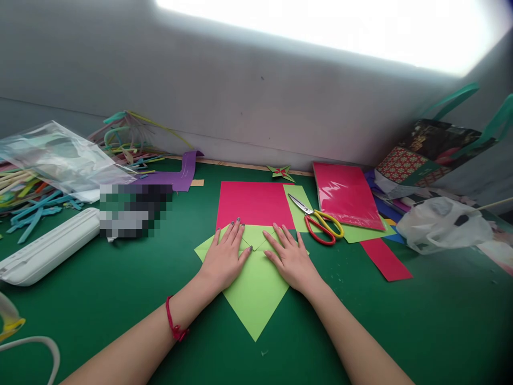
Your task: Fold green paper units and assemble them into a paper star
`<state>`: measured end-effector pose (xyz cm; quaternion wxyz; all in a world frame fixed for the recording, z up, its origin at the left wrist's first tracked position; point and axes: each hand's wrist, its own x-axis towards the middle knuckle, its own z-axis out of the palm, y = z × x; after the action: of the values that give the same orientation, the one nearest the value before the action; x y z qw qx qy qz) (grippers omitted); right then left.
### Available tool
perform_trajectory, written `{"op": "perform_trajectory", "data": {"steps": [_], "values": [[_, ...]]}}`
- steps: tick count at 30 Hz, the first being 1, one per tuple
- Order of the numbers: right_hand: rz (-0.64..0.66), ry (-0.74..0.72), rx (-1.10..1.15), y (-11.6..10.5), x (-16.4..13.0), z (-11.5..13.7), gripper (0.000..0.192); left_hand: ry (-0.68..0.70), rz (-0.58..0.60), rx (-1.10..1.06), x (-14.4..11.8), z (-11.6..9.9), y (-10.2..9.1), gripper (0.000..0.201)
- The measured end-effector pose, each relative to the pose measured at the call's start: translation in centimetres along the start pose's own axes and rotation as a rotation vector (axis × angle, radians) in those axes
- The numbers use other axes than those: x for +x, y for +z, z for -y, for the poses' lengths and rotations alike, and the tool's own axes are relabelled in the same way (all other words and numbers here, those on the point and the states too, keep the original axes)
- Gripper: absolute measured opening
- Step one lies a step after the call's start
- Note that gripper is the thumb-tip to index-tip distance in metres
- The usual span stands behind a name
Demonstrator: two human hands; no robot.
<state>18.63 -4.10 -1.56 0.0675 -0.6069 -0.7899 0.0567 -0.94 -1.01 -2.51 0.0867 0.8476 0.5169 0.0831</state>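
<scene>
A light green sheet of paper (256, 289) lies on the green table with one corner pointing toward me and its far corner folded in. My left hand (226, 254) rests flat on the left part of the fold, fingers stretched out. On the right part, my right hand (289, 256) presses down with its fingers spread. Just beyond my fingertips lies a red sheet of paper (256, 203), its near edge meeting the green one. Scissors (323, 222) with red and yellow handles lie to the right, their blades partly over a green paper strip (297, 206).
A wrapped pack of red paper (347, 195) and a red paper piece (387, 259) lie right, near a plastic bag (441, 224). A folded paper star (281, 172) sits by the wall. Leftward are a white long device (52, 246), purple paper (186, 171) and coloured strips (36, 211).
</scene>
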Motion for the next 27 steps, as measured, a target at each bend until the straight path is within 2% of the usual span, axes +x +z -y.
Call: {"op": "perform_trajectory", "data": {"steps": [3,6,8,9,10,13,18,20,24,27], "values": [[-0.002,0.0,-0.004,0.1,-0.1,-0.1,0.052,0.021,-0.032,-0.012,-0.2,-0.1,-0.7,0.061],[-0.012,0.008,-0.001,0.1,0.0,-0.4,0.052,0.185,-0.062,-0.032,-0.9,0.0,-2.7,0.06],[-0.02,0.026,0.019,0.1,0.0,-0.9,0.052,0.404,0.081,-0.084,-1.7,0.2,-4.6,0.053],[-0.025,0.041,0.035,0.1,0.1,-1.1,0.052,0.443,0.152,-0.114,-2.0,0.5,-5.4,0.046],[-0.031,0.06,0.05,0.1,0.1,-1.4,0.053,0.437,0.187,-0.138,-2.4,0.8,-6.1,0.041],[-0.054,0.119,0.082,0.0,0.1,-2.0,0.054,0.398,0.179,-0.162,-3.0,2.1,-7.4,0.039],[-0.056,0.118,0.081,0.0,0.2,-2.2,0.051,0.364,0.095,0.01,-2.8,4.5,-7.0,0.061],[-0.056,0.119,0.076,0.0,0.2,-2.3,0.051,0.372,0.067,0.076,-2.4,5.0,-6.8,0.064],[-0.056,0.121,0.083,0.0,0.2,-2.5,0.051,0.385,0.024,0.084,-1.7,5.3,-6.6,0.062],[-0.061,0.12,0.102,0.0,0.2,-2.6,0.05,0.402,0.03,0.031,-1.4,4.6,-6.4,0.053]]}}
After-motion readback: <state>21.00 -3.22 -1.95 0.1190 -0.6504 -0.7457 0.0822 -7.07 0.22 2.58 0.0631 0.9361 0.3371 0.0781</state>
